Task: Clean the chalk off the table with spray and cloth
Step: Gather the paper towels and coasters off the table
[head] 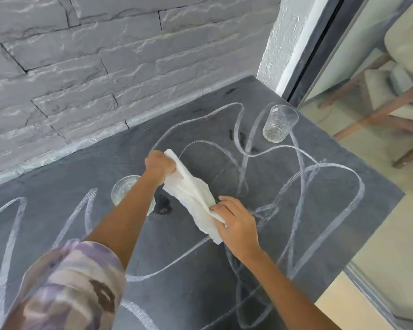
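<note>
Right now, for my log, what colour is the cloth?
White; the cloth shows best in the head view.

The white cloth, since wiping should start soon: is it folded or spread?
Spread, though creased: the cloth is stretched between the left hand and the right hand, each gripping one end.

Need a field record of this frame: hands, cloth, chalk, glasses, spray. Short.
left hand: grips upper end of white cloth
right hand: holds lower end of the cloth
white cloth: stretched between both hands over the table
chalk lines: loops across most of the table, unwiped
far glass: upright near far right corner
near glass: partly hidden behind left forearm
dark wet spots: by near glass, more near far glass
spray bottle: not in view
</note>
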